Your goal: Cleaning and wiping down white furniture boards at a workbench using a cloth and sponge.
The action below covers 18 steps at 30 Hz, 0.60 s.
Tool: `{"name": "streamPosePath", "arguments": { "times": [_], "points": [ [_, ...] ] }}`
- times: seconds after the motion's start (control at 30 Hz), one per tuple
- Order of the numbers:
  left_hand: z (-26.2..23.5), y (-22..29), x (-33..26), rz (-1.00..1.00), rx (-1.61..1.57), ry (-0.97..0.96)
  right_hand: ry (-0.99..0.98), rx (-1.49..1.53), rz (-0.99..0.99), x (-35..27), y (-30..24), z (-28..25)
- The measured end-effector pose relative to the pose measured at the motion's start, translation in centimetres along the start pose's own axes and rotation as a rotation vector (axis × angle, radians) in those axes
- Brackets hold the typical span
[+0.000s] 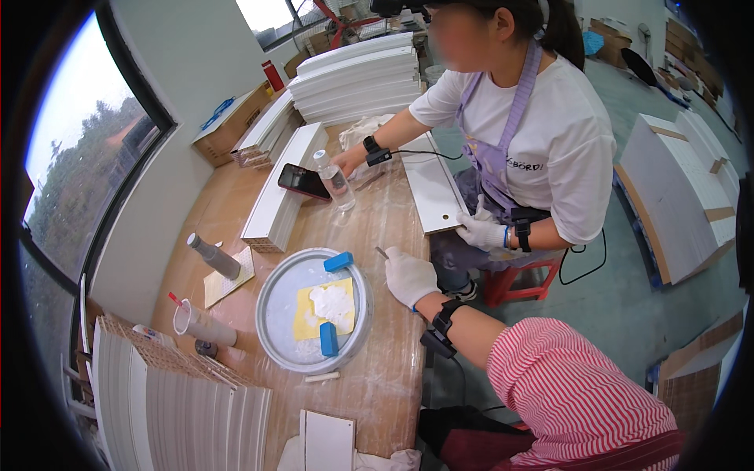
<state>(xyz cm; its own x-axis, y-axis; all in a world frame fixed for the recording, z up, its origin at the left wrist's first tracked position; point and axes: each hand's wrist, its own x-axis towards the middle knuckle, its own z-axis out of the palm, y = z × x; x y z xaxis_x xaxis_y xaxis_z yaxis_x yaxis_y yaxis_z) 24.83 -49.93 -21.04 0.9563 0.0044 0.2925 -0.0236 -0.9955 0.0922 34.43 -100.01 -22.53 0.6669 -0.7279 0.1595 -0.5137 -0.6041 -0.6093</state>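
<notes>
In the right hand [411, 279], fingertips [394, 256] hold a thin tool [382, 252].

thin grey piece [382, 252] is partly hidden in right hand [412, 279]; bottom edge cuts white board [328, 443], top edge cuts co-worker's head [503, 30].

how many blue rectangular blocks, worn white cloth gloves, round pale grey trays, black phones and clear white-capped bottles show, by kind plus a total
Blue rectangular blocks: 2
Worn white cloth gloves: 2
Round pale grey tray: 1
Black phone: 1
Clear white-capped bottle: 1
Total: 7
</notes>
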Motion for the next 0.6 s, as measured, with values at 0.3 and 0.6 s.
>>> {"name": "streamPosePath", "arguments": {
  "times": [0.3, 0.6],
  "points": [
    [0.32, -0.30, -0.20, 0.016, 0.004, 0.026, -0.017, 0.005, 0.011, 0.03, -0.06, -0.05],
    [-0.08, 0.12, -0.12, -0.001, -0.042, 0.012, -0.017, 0.004, 0.009, 0.30, 0.15, -0.11]
  ]
}}
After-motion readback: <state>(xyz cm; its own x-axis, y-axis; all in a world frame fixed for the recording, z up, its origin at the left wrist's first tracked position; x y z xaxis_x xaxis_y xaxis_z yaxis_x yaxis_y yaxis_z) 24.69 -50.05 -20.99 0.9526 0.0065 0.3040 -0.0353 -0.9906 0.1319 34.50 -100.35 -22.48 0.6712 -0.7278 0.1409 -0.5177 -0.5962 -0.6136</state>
